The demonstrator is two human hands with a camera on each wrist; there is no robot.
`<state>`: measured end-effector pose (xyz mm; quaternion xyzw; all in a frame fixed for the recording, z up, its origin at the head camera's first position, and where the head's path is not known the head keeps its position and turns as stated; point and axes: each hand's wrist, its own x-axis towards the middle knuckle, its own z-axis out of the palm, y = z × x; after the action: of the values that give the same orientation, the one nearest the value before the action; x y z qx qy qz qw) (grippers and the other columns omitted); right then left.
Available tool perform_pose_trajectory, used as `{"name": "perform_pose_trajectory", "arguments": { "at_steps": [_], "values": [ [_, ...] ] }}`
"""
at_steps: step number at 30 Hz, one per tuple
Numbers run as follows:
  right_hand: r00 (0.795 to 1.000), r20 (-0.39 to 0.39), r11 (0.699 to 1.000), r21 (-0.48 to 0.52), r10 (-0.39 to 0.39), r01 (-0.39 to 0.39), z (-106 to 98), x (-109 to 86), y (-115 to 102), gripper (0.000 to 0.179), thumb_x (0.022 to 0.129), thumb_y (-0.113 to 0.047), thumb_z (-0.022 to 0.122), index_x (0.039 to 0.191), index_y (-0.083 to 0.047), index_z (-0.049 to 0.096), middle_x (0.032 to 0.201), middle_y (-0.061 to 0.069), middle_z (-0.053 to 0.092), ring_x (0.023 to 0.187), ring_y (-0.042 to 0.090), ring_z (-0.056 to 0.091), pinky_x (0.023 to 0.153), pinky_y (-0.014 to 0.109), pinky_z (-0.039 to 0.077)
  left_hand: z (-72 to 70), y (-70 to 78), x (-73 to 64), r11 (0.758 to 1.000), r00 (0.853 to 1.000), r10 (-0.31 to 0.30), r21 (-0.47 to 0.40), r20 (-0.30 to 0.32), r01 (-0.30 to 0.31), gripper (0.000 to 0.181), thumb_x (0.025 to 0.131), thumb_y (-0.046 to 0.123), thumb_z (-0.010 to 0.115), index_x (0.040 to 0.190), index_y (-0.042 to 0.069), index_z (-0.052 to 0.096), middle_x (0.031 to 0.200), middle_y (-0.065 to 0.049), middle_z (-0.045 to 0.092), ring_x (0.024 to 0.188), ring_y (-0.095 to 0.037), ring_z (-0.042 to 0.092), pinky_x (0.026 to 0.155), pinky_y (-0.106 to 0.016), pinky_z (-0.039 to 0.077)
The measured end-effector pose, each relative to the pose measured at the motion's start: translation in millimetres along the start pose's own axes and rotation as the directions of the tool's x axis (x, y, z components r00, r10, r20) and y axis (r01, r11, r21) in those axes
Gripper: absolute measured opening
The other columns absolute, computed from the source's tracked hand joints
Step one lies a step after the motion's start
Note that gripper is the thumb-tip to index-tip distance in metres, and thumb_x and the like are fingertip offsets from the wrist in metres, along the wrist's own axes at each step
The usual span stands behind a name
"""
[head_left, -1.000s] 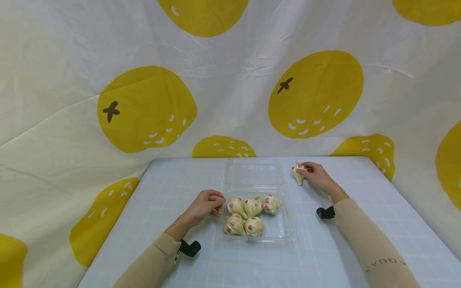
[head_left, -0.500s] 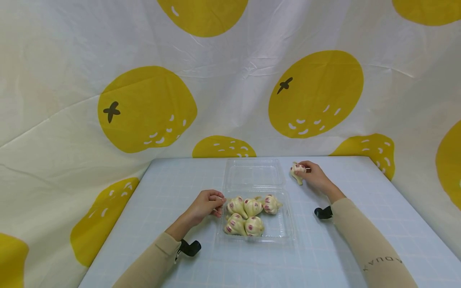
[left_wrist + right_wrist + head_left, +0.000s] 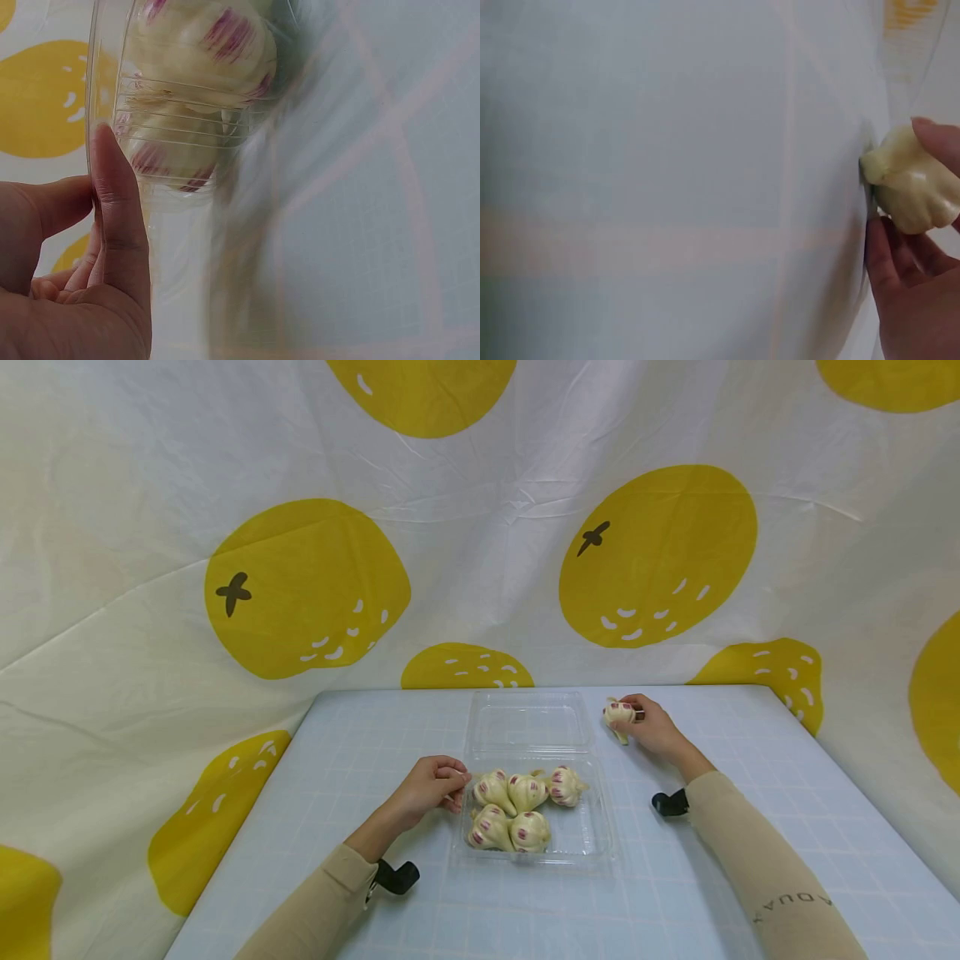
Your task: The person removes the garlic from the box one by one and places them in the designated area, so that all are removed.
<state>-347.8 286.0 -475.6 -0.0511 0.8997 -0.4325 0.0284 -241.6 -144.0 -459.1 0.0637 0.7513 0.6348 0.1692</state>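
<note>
A clear plastic clamshell box [image 3: 581, 837] sits on the table with its lid laid back behind it. Several garlic bulbs [image 3: 528, 832], cream with purple streaks, fill its left and back parts; its front right shows bare plastic. My left hand [image 3: 426, 792] is at the box's left side, thumb and index finger pinching the thin rim [image 3: 105, 82] in the left wrist view. Right of the lid, my right hand [image 3: 657, 728] holds another garlic bulb [image 3: 617, 715] between thumb and fingers, low over the table. In the right wrist view this garlic bulb [image 3: 915, 184] has its stem end near the cloth.
The lid [image 3: 528, 724] lies flat toward the back of the table. A pale blue checked cloth [image 3: 360, 727] covers the table. Behind and at the sides hangs a white curtain [image 3: 480, 560] printed with yellow lemons. A black wrist camera [image 3: 670, 802] juts from the right sleeve.
My right hand has shifted slightly left with the garlic bulb, which has turned a little in its fingers. My left hand stays at the box rim, and the bulbs inside have not moved.
</note>
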Motion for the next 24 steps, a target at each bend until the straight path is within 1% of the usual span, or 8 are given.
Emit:
{"name": "perform_pose_trajectory", "arguments": {
  "at_steps": [9,13,19,24],
  "values": [
    [1.000,0.021,1.000,-0.002,0.007,-0.007,1.8,2.0,-2.7,0.059,0.100,-0.019,0.068,0.147,0.001,0.038,0.146,0.028,0.044,0.129,0.043,0.046,0.110,0.058,0.041,-1.7,-0.2,-0.2,1.000,1.000,0.009,0.001,-0.003,-0.009,0.024,0.099,0.004,0.065,0.116,-0.010,0.056,0.073,-0.006,0.063,0.060,-0.011,0.058,0.055,-0.024,0.057],
    [1.000,0.028,1.000,-0.019,0.009,-0.009,2.7,0.4,-0.3,0.061,0.099,-0.021,0.070,0.146,0.002,0.038,0.144,0.028,0.046,0.127,0.043,0.047,0.109,0.058,0.042,-0.9,-2.4,-2.2,1.000,1.000,0.006,0.000,0.002,-0.006,0.022,0.099,0.004,0.065,0.115,-0.009,0.057,0.072,-0.005,0.063,0.059,-0.012,0.058,0.055,-0.025,0.057],
    [0.998,0.034,0.998,-0.041,0.046,-0.045,2.2,0.2,6.1,0.064,0.099,-0.025,0.070,0.147,0.001,0.038,0.140,0.027,0.048,0.123,0.040,0.048,0.107,0.056,0.044,1.8,-2.8,-3.6,1.000,1.000,0.006,0.003,0.008,-0.006,0.021,0.099,0.004,0.064,0.115,-0.008,0.057,0.073,-0.007,0.064,0.058,-0.012,0.058,0.055,-0.025,0.057],
    [0.999,0.032,0.998,-0.052,0.030,-0.028,0.8,3.5,4.2,0.065,0.098,-0.026,0.071,0.147,0.002,0.038,0.139,0.027,0.048,0.121,0.040,0.049,0.105,0.054,0.045,1.1,-0.4,-3.2,1.000,1.000,0.014,0.009,-0.001,-0.014,0.021,0.099,0.004,0.064,0.114,-0.008,0.057,0.072,-0.006,0.064,0.057,-0.012,0.059,0.055,-0.025,0.057]
  ]
}}
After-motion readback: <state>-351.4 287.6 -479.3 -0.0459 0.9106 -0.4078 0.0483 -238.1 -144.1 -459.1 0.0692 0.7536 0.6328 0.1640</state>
